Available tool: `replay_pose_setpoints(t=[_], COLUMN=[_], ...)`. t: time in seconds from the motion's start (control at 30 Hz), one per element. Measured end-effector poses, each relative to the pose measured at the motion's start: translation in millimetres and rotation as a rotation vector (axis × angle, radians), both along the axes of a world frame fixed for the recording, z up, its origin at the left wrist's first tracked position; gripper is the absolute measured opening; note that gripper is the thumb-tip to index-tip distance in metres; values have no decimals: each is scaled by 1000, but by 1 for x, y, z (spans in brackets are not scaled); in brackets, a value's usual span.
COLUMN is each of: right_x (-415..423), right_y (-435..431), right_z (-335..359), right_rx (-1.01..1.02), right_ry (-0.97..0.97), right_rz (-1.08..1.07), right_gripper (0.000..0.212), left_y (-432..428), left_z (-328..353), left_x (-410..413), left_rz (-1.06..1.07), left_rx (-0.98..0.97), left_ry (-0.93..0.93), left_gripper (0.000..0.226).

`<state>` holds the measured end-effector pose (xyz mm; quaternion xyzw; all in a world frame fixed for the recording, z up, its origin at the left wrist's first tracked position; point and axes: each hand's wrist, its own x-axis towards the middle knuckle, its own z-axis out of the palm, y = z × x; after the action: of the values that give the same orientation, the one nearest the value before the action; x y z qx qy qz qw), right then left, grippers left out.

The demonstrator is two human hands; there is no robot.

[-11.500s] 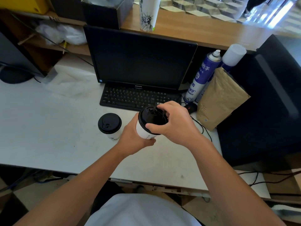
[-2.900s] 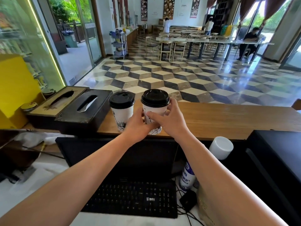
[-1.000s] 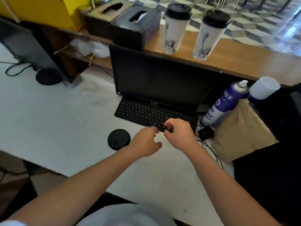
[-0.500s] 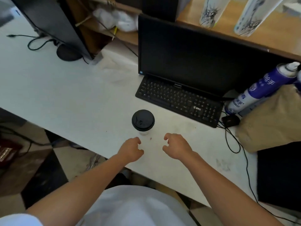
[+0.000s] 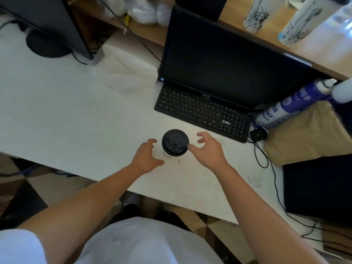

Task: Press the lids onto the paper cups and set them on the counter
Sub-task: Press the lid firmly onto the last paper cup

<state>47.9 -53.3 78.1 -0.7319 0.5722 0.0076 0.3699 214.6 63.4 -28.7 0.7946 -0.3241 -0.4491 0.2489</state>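
A white paper cup with a black lid (image 5: 175,142) stands on the white desk (image 5: 76,121) in front of the keyboard. My left hand (image 5: 147,157) is just left of it, fingers spread, holding nothing. My right hand (image 5: 208,148) is just right of it, fingers apart, the thumb tip close to the lid's rim. Neither hand grips the cup. Two tall printed paper cups (image 5: 256,14) (image 5: 297,23) stand on the wooden counter (image 5: 323,54) at the top right; their tops are cut off by the frame.
A black monitor (image 5: 228,60) and black keyboard (image 5: 203,111) sit behind the cup. A blue spray can (image 5: 285,105), a brown paper bag (image 5: 308,132) and cables lie to the right. A second monitor stand (image 5: 47,44) is at the far left.
Both hands have moved forward to either side of the lidded cup and their fingers have spread. The camera view has shifted slightly.
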Motion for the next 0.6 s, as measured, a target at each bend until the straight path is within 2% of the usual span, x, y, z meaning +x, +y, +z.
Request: replay_pose_setpoints(t=[0.13,0.23,0.3,0.43,0.6], right_x=[25,35,38,36,23], right_y=[8,14,18,19,8], right_z=[3,-1,-2,-1,-1], right_rx=[-5,10,-2,-27,66], right_ry=[-29,10,12,-24,-92], right_rz=[-8,26,54,67,0], right_gripper=[73,81,77,59,49], left_y=[-14,-23,-27,-29,-23], left_z=[-8,-12,-13,-3,17], left_x=[-1,-4,-5,-10,-12], left_rz=[-13,-25,-28,-31,-57], left_rx=[-124,-211,-274,-315,-334], left_ry=[93,139,158,188,181], left_gripper=[114,120,114,86,77])
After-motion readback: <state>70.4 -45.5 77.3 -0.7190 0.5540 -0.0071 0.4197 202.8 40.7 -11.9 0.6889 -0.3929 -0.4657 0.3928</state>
